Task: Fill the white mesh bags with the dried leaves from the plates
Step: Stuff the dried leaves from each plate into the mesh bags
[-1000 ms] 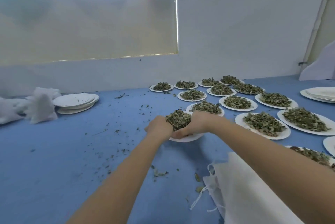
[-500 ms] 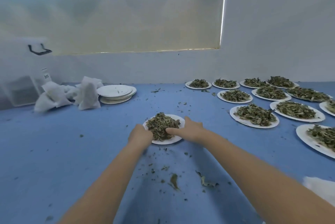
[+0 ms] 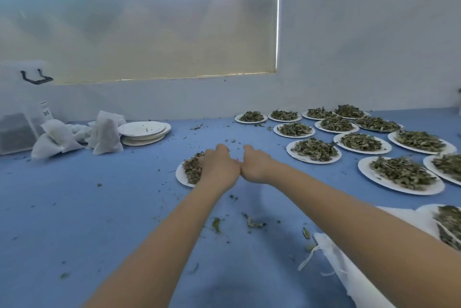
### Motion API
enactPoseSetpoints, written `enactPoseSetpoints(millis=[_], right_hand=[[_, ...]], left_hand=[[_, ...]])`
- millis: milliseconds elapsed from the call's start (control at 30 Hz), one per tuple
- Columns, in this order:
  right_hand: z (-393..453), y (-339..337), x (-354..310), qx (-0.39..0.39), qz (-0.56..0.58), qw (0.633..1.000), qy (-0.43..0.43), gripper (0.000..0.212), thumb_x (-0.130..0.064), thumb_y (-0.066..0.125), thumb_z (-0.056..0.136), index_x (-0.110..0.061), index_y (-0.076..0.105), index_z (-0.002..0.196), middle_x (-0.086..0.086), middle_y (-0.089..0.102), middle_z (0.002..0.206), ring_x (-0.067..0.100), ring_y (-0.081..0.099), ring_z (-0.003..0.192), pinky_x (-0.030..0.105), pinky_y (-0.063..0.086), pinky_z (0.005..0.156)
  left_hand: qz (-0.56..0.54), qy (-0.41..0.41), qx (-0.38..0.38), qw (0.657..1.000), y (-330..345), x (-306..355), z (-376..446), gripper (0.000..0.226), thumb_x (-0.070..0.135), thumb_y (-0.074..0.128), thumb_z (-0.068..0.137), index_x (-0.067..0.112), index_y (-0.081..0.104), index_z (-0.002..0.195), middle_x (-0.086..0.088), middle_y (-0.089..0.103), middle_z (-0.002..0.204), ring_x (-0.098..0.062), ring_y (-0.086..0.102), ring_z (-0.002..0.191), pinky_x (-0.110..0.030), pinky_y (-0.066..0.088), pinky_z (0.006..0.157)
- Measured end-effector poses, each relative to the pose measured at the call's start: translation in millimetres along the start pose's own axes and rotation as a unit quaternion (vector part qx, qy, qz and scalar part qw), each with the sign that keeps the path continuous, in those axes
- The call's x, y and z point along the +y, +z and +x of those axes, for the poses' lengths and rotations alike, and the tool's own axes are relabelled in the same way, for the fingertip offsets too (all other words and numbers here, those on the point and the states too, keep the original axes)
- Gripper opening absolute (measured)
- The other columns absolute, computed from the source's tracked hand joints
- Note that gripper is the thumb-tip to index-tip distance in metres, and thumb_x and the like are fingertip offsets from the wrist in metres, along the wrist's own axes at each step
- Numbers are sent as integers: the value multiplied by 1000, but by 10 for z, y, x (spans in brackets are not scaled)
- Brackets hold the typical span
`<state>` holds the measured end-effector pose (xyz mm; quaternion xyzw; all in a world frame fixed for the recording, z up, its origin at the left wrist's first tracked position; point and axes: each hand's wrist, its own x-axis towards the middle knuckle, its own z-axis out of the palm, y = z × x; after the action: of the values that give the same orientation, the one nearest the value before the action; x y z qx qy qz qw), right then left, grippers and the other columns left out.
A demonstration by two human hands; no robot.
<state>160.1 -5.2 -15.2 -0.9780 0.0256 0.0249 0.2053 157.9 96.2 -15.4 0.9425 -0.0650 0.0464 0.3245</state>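
Observation:
A white paper plate point(image 3: 181, 177) heaped with dried leaves point(image 3: 192, 169) sits on the blue table in front of me. My left hand point(image 3: 219, 168) and my right hand point(image 3: 257, 165) lie side by side over the heap, thumbs touching, fingers curled down into the leaves. They hide most of the pile and the plate's right half. An empty white mesh bag point(image 3: 349, 272) with a drawstring lies flat at the lower right, under my right forearm.
Several more plates of leaves point(image 3: 313, 150) fill the right side. Filled white bags point(image 3: 104, 134) and a stack of empty plates point(image 3: 144, 130) sit at the back left by a clear box point(image 3: 15, 130). Loose leaf bits point(image 3: 252, 221) litter the table.
My hands have left the plate's two sides and come together on top of the leaf heap. Before that they set the plate down left of the other plates.

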Motion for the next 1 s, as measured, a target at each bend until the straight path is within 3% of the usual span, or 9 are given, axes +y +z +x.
enactPoseSetpoints(millis=[33, 167, 367, 500, 600, 667, 867, 1000], right_hand=[[-137, -70, 59, 4, -19, 1000, -4, 65, -43, 37, 98, -6, 15, 146, 20, 41, 137, 37, 42, 123, 48, 37, 102], [-737, -376, 360, 19, -95, 995, -5, 49, -35, 37, 100, -3, 31, 136, 19, 50, 126, 32, 52, 103, 40, 45, 86], [-1404, -600, 760, 54, -156, 986, 7, 31, -16, 40, 97, -1, 53, 121, 18, 60, 120, 32, 56, 109, 45, 45, 95], [-1683, -653, 1062, 64, -158, 985, 37, 36, -30, 42, 98, -13, 52, 128, 11, 57, 127, 28, 54, 114, 45, 45, 96], [-1780, -667, 1346, 49, -172, 981, 71, 50, -47, 45, 95, -19, 45, 137, 3, 49, 138, 23, 46, 125, 42, 37, 104], [-1815, -662, 1512, 54, -188, 977, 86, 52, -52, 47, 93, -22, 48, 135, -1, 49, 137, 20, 45, 125, 41, 35, 104], [-1838, -617, 1701, 101, -106, 988, 54, 54, -62, 68, 71, -29, 61, 114, -10, 59, 115, 12, 53, 111, 37, 40, 97], [-1774, -593, 1676, 100, -130, 986, 24, 33, -58, 73, 68, -34, 66, 90, -18, 50, 83, 11, 47, 93, 33, 33, 79]], left_hand=[[-11, 21, -14, 1000, 27, 104, -91, 39, 15, 42, 95, 10, 37, 134, -16, 35, 139, -33, 33, 126, -32, 39, 84], [-16, 89, -74, 993, 159, 522, -509, 38, 9, 40, 94, 7, 41, 132, -16, 46, 133, -32, 44, 118, -44, 39, 98], [-15, 177, -92, 980, 414, 1005, -1060, 32, 1, 39, 89, 2, 48, 120, -15, 55, 121, -32, 50, 108, -40, 43, 90], [-2, 206, -133, 969, 634, 1129, -1227, 14, 4, 40, 88, 8, 49, 97, -10, 54, 92, -25, 49, 82, -39, 42, 76], [-2, 184, -149, 971, 791, 1113, -1254, 36, 20, 49, 91, 12, 46, 125, -8, 51, 122, -26, 46, 114, -36, 39, 96], [5, 180, -149, 972, 873, 1080, -1242, 48, 27, 56, 88, 16, 41, 133, -8, 46, 131, -26, 41, 123, -36, 34, 102], [-4, 199, -119, 973, 1013, 1046, -1155, 53, 29, 68, 81, 30, 46, 129, -5, 46, 130, -26, 39, 123, -35, 36, 95], [3, 228, -75, 971, 1044, 1052, -1142, 38, 24, 65, 83, 37, 55, 117, -1, 48, 127, -23, 37, 123, -25, 25, 85]])
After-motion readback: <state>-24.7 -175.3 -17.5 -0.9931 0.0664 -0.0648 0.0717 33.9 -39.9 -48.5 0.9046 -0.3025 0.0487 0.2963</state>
